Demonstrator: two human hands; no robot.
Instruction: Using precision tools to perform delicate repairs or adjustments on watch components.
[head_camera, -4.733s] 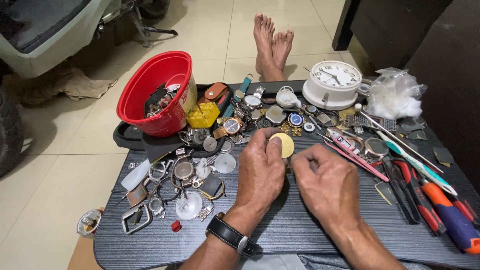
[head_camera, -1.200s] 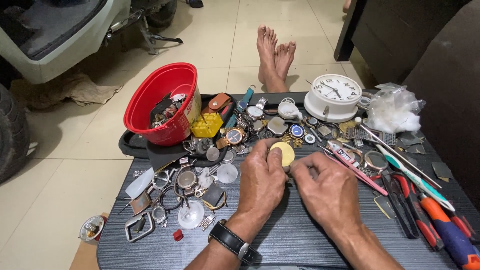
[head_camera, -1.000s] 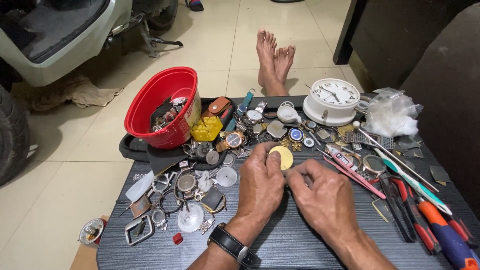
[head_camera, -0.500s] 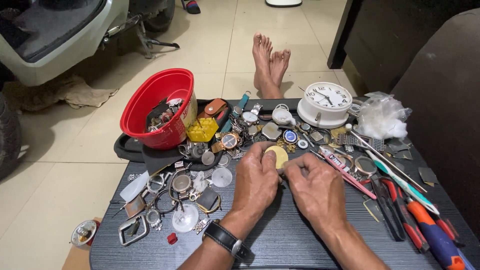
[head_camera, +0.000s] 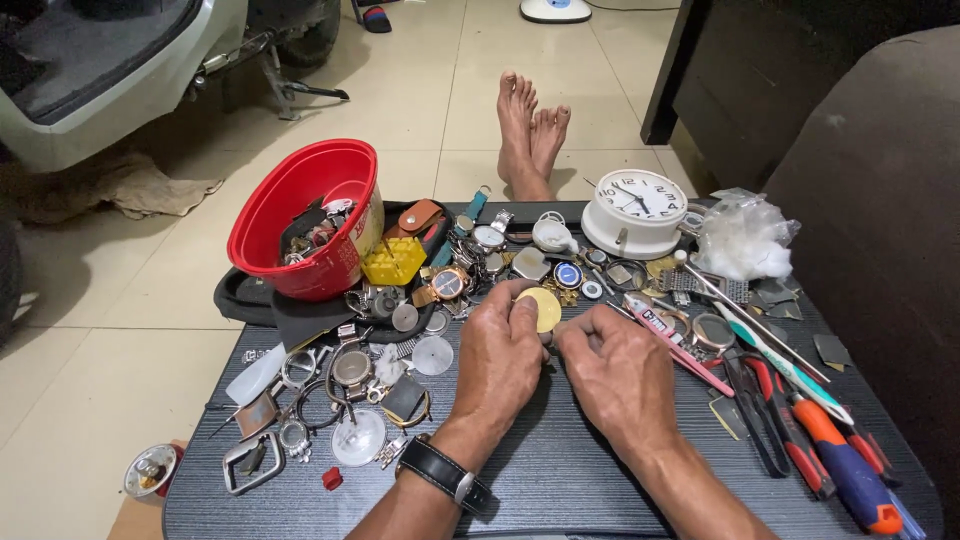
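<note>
- The left hand is pinching a round, pale-yellow disc, likely a watch dial or case back, between thumb and fingertips; the fingers are curling closed around its edge, holding it just above the dark bench.
- The right hand is closing into a loose fist just beside the disc, knuckles up; whether it is gripping a small tool or part inside the fingers I cannot tell.
- Compared with the earlier views, both hands are staying at the same spot in the middle of the bench, and the disc is still sitting at the left fingertips; only the camera is shifting slightly. That suggests fine, fiddly work on the disc is continuing rather than a new step beginning.
- A black-strapped wristwatch is sitting on the left wrist.
- Around the hands, nothing is appearing moved: the red bowl of parts is standing well to the left, the white alarm clock behind, the loose watch cases to the left, and the orange-handled screwdriver to the right.
- Bare feet are resting on the floor beyond the bench.
</note>
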